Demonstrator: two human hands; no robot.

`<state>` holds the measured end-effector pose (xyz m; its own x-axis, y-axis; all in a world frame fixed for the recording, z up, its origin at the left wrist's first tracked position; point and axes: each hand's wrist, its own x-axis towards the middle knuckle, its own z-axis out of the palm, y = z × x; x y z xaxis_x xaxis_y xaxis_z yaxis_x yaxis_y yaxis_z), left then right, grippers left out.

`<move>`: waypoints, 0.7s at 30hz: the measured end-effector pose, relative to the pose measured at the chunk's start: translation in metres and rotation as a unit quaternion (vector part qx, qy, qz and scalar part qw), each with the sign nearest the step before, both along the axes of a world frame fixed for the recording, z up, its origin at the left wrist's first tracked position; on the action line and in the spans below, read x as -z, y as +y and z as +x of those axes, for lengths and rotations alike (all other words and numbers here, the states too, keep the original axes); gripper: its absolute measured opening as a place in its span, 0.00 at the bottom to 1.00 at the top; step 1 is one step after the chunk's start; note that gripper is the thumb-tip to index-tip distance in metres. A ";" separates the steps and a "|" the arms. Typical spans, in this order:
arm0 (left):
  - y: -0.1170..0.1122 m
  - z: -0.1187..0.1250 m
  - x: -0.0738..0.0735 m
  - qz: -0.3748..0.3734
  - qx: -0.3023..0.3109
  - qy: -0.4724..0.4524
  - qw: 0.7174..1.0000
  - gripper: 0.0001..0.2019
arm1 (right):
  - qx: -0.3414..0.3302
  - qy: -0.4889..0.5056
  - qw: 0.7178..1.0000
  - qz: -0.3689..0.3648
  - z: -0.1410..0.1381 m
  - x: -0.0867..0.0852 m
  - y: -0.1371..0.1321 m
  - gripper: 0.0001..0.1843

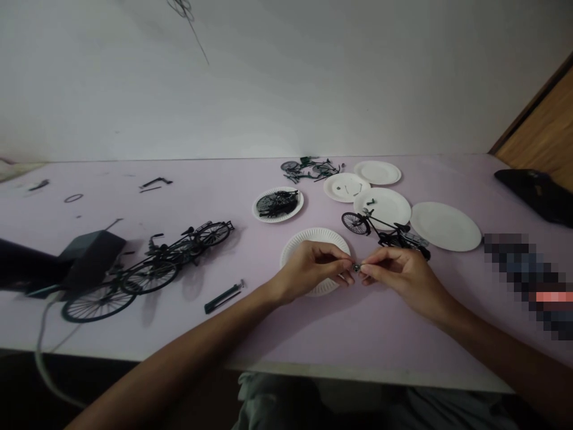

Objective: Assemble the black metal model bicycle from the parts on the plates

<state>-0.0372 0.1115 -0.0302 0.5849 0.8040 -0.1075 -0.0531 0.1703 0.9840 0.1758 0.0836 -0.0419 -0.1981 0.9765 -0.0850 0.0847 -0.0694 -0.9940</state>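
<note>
Between the fingertips of both hands is a small dark metallic part (356, 267), too small to name. My left hand (316, 264) pinches it from the left, above a white paper plate (298, 243) that it partly covers. From the right, my right hand (396, 272) pinches the same part with thumb and forefinger. Just behind my right hand stands a black model bicycle (380, 224), its lower right portion hidden by the hand. Another paper plate (256, 209) farther back holds dark spoked wheels and black parts (278, 204).
Model bicycles (179, 254) stand at the left near a dark box-shaped object (89, 257) with a cable. A green tool-like piece (222, 297) lies near the front. White plates (445, 227) and green-black bicycle parts (313, 169) are at the back. A black object (537, 194) lies right.
</note>
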 end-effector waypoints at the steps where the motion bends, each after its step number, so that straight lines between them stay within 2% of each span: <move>1: 0.000 0.000 0.001 -0.003 0.000 -0.001 1.000 0.11 | 0.000 0.008 1.000 -0.007 0.000 0.000 0.000 0.12; 7: 0.000 0.003 -0.001 0.008 0.004 0.003 1.000 0.10 | -0.005 0.026 0.999 -0.020 -0.001 0.000 0.000 0.13; 10: -0.008 0.004 -0.006 0.035 -0.016 0.037 0.999 0.09 | -0.019 0.030 0.999 -0.034 0.000 -0.003 -0.001 0.13; 14: -0.039 -0.006 -0.008 0.042 -0.058 0.087 0.994 0.09 | -0.115 0.026 0.992 -0.044 -0.006 -0.011 -0.011 0.10; 17: -0.067 -0.018 0.001 0.006 -0.097 0.085 0.992 0.11 | -0.169 0.006 0.984 -0.053 -0.015 -0.012 -0.022 0.08; 21: -0.099 -0.027 0.016 -0.043 -0.160 0.063 0.984 0.14 | -0.206 -0.046 0.977 -0.023 -0.026 -0.007 -0.035 0.05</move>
<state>-0.0638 0.0121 -0.0459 0.2817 0.9294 -0.2385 0.0048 0.2472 0.9690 0.1497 0.0489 -0.0353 -0.5631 0.8101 -0.1633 0.2032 -0.0558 -0.9776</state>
